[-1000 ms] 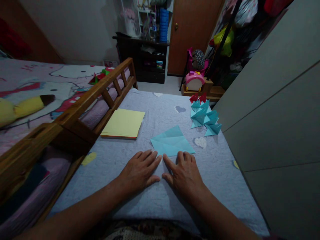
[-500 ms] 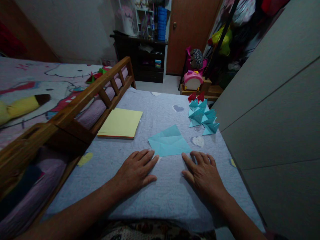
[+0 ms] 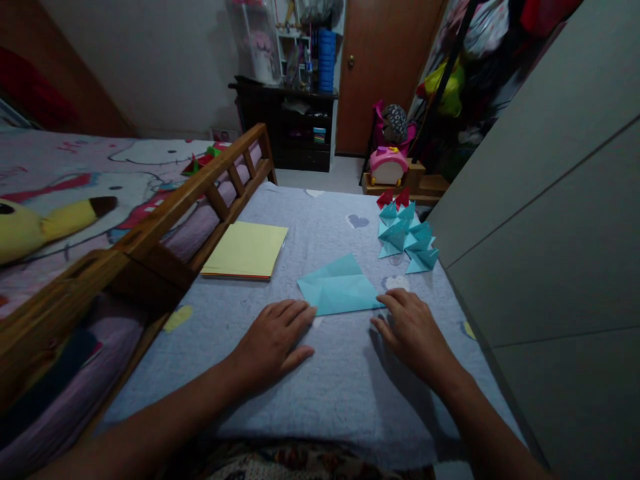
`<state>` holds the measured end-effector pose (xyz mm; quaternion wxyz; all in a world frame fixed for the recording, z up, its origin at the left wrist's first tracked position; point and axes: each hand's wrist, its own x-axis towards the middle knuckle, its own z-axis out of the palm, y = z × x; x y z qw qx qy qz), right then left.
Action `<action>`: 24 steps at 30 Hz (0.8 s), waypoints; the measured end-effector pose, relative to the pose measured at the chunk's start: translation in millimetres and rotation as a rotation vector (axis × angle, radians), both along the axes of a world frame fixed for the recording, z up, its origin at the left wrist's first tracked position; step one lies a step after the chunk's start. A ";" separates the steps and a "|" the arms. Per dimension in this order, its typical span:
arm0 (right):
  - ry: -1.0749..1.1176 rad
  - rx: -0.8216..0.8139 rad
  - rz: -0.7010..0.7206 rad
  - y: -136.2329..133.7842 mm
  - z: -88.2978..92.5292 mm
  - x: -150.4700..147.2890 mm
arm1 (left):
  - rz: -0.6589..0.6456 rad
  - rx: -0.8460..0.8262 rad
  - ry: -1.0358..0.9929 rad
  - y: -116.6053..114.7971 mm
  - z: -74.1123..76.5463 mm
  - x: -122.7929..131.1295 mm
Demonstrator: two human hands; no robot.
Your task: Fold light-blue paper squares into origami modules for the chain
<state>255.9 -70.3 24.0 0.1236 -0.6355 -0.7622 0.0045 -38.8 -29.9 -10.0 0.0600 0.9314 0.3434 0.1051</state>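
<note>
Square yellow paper stack (image 3: 246, 250) set at left | left hand (image 3: 274, 337) laid flat, unclenched, touching near-left edge of creased light-blue paper sheet (image 3: 340, 287) | sheet spread ahead, between both hands, long near edge crosswise | right hand (image 3: 413, 330) curled at right corner, whether pinched cannot be told | heart-patterned cloth (image 3: 327, 387) spread nearer; folded turquoise paper pieces (image 3: 395, 235) grouped beyond

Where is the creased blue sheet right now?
In the head view, the blue sheet lies just below centre, right of the yellow-topped stack, with left hand at its near edge, right hand at its right corner.
</note>
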 end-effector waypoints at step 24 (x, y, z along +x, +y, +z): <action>0.192 0.334 0.219 19.7 -11.1 -34.4 | 0.055 -0.099 -0.434 49.9 25.7 41.0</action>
